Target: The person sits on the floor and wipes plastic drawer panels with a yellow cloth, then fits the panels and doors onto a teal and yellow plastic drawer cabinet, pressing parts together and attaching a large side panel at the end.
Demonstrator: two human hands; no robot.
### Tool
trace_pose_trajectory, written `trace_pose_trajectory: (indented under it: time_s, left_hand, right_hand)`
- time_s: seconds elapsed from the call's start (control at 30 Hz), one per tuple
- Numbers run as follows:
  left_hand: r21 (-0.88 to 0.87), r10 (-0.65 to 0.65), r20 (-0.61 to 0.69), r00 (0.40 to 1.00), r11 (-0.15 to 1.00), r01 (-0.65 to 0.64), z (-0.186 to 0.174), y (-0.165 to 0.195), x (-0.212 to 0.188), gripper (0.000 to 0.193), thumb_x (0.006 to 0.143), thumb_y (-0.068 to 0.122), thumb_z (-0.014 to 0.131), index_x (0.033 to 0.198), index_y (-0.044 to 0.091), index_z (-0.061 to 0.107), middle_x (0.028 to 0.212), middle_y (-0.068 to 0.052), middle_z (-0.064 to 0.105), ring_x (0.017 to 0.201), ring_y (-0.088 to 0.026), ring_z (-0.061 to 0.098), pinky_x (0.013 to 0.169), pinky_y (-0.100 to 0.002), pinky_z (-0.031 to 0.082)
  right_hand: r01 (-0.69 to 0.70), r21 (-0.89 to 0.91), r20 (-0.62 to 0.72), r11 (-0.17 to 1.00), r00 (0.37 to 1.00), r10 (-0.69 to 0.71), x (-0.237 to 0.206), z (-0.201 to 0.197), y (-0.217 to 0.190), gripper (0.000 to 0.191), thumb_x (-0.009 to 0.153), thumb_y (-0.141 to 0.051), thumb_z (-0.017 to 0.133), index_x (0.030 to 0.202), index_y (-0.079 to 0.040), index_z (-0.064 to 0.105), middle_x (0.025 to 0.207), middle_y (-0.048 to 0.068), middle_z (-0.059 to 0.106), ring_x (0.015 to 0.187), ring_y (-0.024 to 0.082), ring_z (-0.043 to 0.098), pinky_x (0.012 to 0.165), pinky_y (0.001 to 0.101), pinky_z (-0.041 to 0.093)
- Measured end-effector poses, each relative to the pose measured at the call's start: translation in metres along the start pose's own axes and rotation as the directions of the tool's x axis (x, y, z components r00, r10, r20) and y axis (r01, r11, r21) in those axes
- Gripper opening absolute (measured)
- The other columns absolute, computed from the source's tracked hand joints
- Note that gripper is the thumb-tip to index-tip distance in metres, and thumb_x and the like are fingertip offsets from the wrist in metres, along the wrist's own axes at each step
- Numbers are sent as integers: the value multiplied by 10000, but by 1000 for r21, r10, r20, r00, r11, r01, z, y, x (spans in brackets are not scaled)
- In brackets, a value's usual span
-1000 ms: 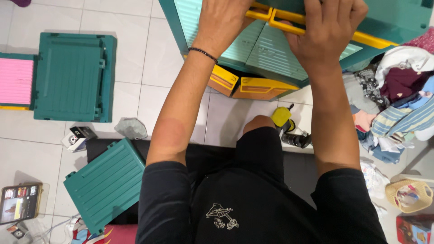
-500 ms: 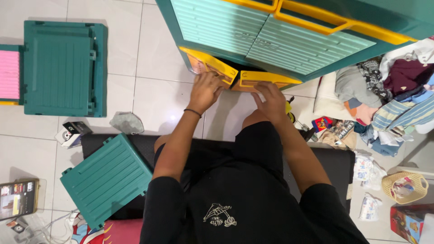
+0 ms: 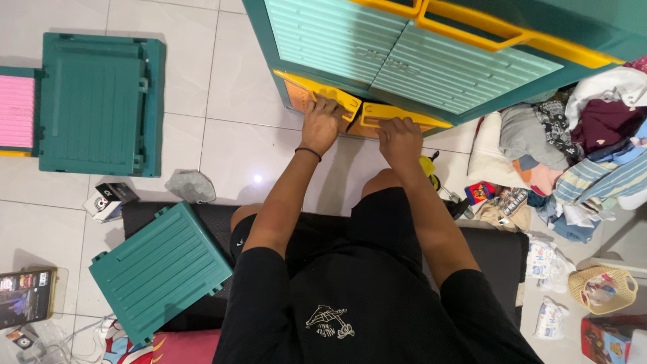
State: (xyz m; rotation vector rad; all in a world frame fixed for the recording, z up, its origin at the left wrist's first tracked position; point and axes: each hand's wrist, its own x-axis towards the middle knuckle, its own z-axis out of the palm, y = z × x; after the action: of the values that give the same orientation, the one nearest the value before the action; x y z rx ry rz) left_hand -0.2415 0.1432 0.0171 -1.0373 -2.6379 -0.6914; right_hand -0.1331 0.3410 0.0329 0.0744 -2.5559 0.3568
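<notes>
Both hands, left hand (image 3: 322, 123) and right hand (image 3: 400, 139), grasp the cabinet's (image 3: 418, 61) yellow drawer fronts (image 3: 367, 113).

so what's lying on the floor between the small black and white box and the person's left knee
In the head view, a crumpled grey cloth lies on the white tiles between the small box and the left knee, just above the black mat.

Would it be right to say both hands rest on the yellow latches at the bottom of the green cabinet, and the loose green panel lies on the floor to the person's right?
Not quite. The head view shows the left hand and right hand on the yellow latches of the green cabinet, but the loose green panel lies to the person's left, not right.
</notes>
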Motion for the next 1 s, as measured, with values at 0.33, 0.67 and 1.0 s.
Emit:
trace_pose_trajectory:
  time_s: [0.33,0.67,1.0]
  left_hand:
    - [-283,-166,-98,981,950,133,16,40,-10,636,793,333,853,1311,40,631,1436,-125,578,1374,-331,492,1198,-511,312]
    - [-322,-315,-345,884,925,203,-55,-17,-14,534,955,244,760,1419,54,577,1581,-153,465,1472,-386,424,1262,-546,268]
    - [49,157,-296,942,988,-150,-204,24,66,503,1004,313,814,1405,107,591,1405,-133,559,1326,-342,511,1120,-540,365]
  right_hand:
    - [235,17,-397,972,894,-210,69,-133,3,164,873,39,754,994,-55,693,1177,154,720,1065,344,691,925,437,511]
    - [335,-51,-402,941,856,-326,129,-206,4,260,998,6,686,1256,-16,670,1413,200,610,1333,399,550,1170,543,388]
    - [-421,639,237,644,904,355,-21,5,-21,185,947,-71,759,1118,-23,705,1049,90,714,859,159,701,760,303,596]
